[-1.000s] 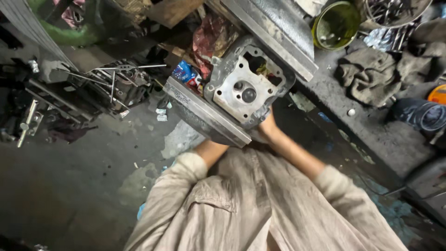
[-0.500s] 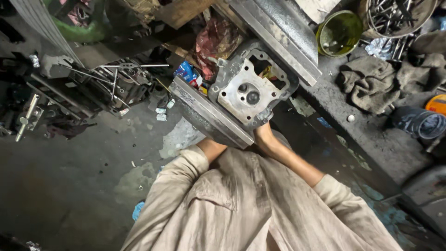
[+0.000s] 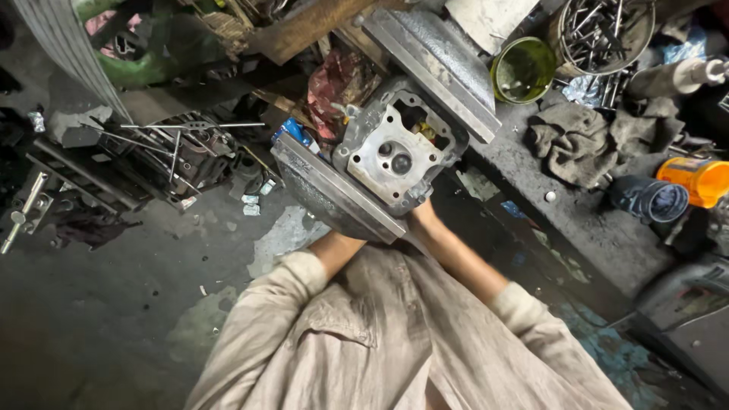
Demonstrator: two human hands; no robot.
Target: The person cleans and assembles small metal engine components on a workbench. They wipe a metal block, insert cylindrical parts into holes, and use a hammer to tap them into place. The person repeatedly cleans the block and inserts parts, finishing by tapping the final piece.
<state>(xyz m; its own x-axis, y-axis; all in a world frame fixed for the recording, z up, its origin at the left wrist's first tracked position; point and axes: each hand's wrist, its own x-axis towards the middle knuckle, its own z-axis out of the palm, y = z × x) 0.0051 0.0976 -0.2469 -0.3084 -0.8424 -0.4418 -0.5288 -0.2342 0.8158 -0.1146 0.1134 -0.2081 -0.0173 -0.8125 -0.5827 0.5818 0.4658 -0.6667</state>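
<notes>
A grey metal cylinder head [image 3: 397, 154] with two round valve faces sits between the two long steel jaws of a big vise, the near jaw [image 3: 334, 190] and the far jaw [image 3: 433, 64]. My right hand [image 3: 425, 218] reaches up to the head's near edge and grips it from below, its fingers hidden beneath the casting. My left forearm runs under the near jaw, where my left hand [image 3: 339, 241] is almost wholly hidden; only the wrist shows. Both sleeves are beige.
On the bench to the right lie a grey rag [image 3: 577, 140], a green tin [image 3: 522, 68], a can of bolts and rods [image 3: 604, 34], an orange container [image 3: 702, 178] and a dark cup [image 3: 649, 199]. Scrap metal and rods [image 3: 175, 152] lie on the dirty floor at the left.
Only the camera has shifted a little. The cylinder head, the vise jaws and both arms keep the same places.
</notes>
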